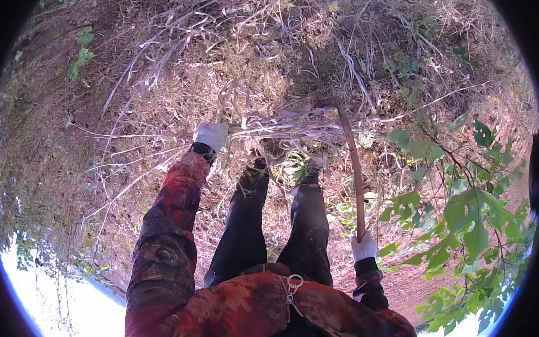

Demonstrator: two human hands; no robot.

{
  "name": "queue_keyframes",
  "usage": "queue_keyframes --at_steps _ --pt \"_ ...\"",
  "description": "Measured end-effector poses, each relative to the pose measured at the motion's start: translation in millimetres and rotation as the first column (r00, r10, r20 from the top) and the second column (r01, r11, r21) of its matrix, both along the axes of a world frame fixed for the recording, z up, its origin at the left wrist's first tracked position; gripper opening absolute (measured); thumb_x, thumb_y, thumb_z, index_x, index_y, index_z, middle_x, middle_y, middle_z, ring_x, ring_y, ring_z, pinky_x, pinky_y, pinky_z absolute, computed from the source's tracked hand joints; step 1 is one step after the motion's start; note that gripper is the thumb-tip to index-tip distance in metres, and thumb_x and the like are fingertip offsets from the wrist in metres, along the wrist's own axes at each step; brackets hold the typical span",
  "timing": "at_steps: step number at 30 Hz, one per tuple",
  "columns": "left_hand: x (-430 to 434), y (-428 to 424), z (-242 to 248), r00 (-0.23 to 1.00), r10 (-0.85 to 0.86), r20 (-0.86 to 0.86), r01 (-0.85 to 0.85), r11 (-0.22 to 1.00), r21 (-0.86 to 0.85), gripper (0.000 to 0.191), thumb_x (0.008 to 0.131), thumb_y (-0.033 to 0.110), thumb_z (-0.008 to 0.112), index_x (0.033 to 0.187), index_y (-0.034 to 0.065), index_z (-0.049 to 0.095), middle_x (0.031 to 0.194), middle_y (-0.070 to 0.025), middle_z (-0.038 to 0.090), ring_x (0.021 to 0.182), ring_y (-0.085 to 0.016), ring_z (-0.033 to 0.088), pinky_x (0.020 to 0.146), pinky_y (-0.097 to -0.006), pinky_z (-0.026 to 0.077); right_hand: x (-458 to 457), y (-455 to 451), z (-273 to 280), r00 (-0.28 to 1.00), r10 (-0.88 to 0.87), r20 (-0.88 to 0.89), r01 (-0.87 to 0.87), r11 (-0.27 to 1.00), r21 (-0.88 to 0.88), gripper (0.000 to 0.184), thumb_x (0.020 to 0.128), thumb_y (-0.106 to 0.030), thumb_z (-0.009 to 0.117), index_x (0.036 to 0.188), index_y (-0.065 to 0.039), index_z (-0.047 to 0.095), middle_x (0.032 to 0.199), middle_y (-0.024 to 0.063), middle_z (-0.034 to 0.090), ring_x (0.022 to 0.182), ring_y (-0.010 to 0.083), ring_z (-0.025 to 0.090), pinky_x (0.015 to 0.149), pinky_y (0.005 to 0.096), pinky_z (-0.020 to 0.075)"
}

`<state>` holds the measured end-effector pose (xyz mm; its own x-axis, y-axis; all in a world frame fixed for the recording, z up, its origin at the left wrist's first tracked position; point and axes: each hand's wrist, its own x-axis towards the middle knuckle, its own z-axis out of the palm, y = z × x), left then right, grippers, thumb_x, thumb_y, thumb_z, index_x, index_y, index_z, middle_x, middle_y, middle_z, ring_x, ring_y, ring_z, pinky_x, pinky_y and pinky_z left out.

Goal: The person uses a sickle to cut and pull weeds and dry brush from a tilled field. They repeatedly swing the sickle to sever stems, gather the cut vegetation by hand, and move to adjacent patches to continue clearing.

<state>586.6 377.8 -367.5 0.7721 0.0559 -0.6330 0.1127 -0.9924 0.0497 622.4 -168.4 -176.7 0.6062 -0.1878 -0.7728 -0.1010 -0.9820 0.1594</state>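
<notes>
My left hand (211, 137), in a white glove, is closed around a bundle of long dry stalks (284, 126). The bundle lies across in front of my feet, with thin ends trailing out to the left of the hand. In a white glove too, my right hand (364, 246) grips the lower end of a long wooden handle (355, 171). That handle reaches up past the right end of the bundle to a dark tool head (327, 103), partly lost among the dry stalks, its exact shape unclear.
Dry grass and pale fallen leaves (185, 36) cover the ground ahead. A leafy green plant (473, 211) stands close on the right, beside my right arm. Thin bare twigs (117, 199) spread out at left. A dark upright shape (535, 173) shows at the far right edge.
</notes>
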Motion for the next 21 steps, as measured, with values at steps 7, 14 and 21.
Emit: queue_keyframes --at_steps 7,14,21 --pt "7 11 94 0.948 0.228 0.221 -0.255 0.962 0.101 0.02 0.086 0.027 0.052 0.082 0.0074 0.057 0.063 -0.0117 0.059 0.06 -0.03 0.062 0.048 -0.0416 0.047 81 103 3 0.93 -0.364 -0.054 0.342 0.801 0.491 0.036 0.075 -0.03 0.066 0.083 0.003 0.056 0.065 0.0184 0.062 0.066 0.0332 0.065 0.06 0.0422 0.0507" --pt "71 15 60 0.891 0.414 0.186 -0.424 0.905 0.017 0.022 0.087 0.023 0.046 0.095 0.0112 0.063 0.095 -0.0134 0.067 0.084 -0.032 0.065 0.07 -0.0442 0.052 193 233 -41 0.974 -0.052 0.22 -0.06 0.879 0.473 0.042 0.077 -0.034 0.062 0.095 0.003 0.053 0.085 0.026 0.064 0.084 0.0419 0.062 0.076 0.0482 0.0493" --pt "54 96 12 0.855 0.338 0.393 -0.349 0.936 -0.045 0.03 0.09 0.029 0.042 0.111 0.0143 0.059 0.096 -0.0145 0.064 0.087 -0.029 0.063 0.075 -0.0403 0.051 277 442 -136 0.906 0.197 0.373 -0.377 0.776 0.505 0.034 0.076 -0.03 0.063 0.091 0.0 0.058 0.088 0.0222 0.066 0.087 0.0384 0.064 0.074 0.0463 0.0515"
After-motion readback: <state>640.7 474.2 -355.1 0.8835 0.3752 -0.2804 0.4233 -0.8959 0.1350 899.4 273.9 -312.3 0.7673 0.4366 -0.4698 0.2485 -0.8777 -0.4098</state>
